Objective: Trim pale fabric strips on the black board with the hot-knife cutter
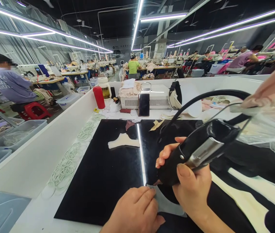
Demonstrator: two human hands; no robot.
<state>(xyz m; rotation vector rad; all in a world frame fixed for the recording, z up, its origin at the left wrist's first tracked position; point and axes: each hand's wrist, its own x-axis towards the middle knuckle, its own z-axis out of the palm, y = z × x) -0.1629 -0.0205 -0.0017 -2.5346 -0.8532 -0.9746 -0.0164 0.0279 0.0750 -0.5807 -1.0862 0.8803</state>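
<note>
My right hand (192, 184) is wrapped round a black hand-held tool (200, 139) with a silver lever on its side and a thick cable at its upper end. The tool tilts, and its lower end is down near the black board (96, 181). Close to that end, my left hand (137, 207) has its fingers curled together at the edge of a grey translucent piece (168, 202) lying on the board. The tool's tip is largely hidden. A cream foam-like cutout (123, 141) lies farther up the board.
Pale cream pieces (244, 197) lie at right beside a clear plastic bag (266, 129). Pale green loops (64, 168) line the left side. A phone (144, 105), red cup (99, 97) and white vented box (158, 94) stand behind the board. The black cable (207, 94) arches overhead at right.
</note>
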